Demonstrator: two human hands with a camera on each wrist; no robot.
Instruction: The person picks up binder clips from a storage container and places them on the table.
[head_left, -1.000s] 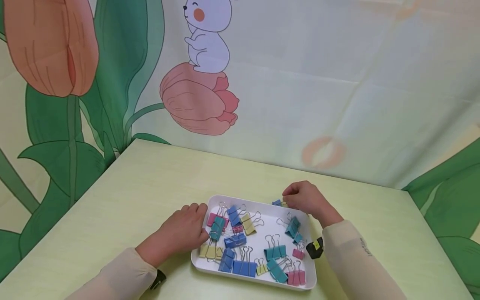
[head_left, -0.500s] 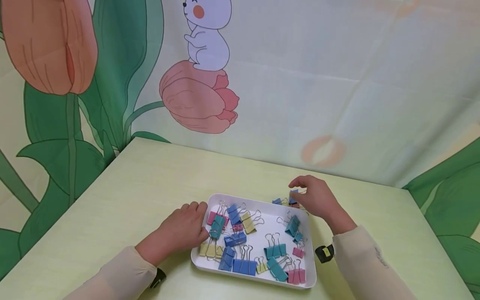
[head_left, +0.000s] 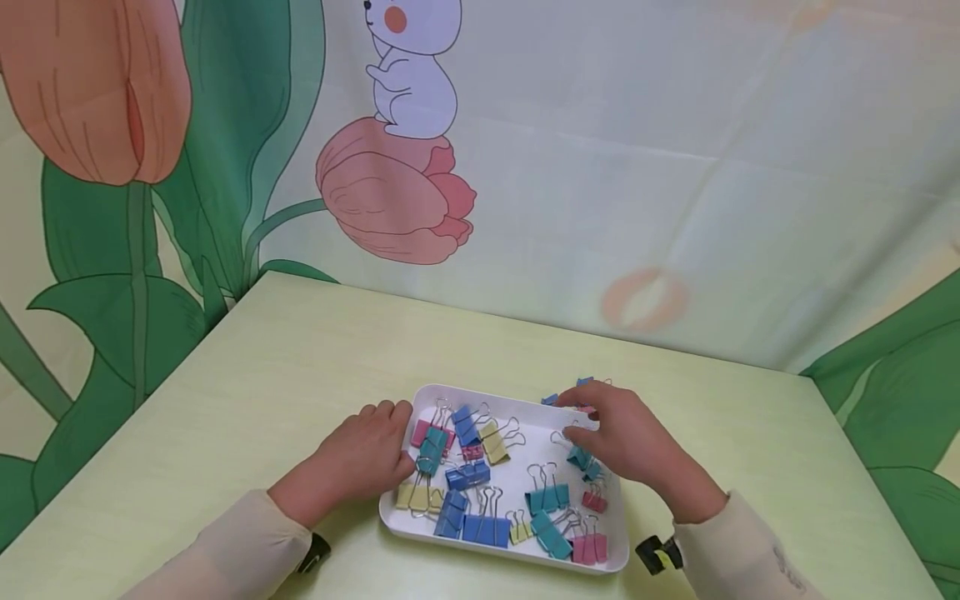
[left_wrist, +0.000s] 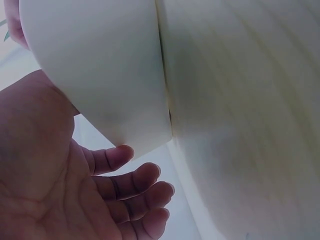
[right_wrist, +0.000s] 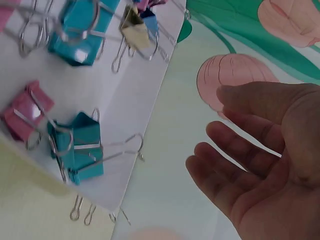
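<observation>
Table (head_left: 337, 350): pale yellow-green; tulip-printed cloth (head_left: 562, 183) hangs behind.
Tray (head_left: 525, 414): white, binder clips (head_left: 487, 532) scattered inside.
Open room: table surface between tray's far edge and cloth, wider beyond its left edge.
Left hand (head_left: 363, 454): yours, fingers loosely bent against tray's left edge.
Right hand (head_left: 622, 433): fingers relaxed, holding nothing, over far right corner.
Nearest: teal clip (head_left: 577, 458) inside that corner, below your right hand; blue clips (head_left: 550, 400) outside, just past far edge.

Left fingers (left_wrist: 147, 195) bent, right fingers (right_wrist: 240, 145) loosely curved
</observation>
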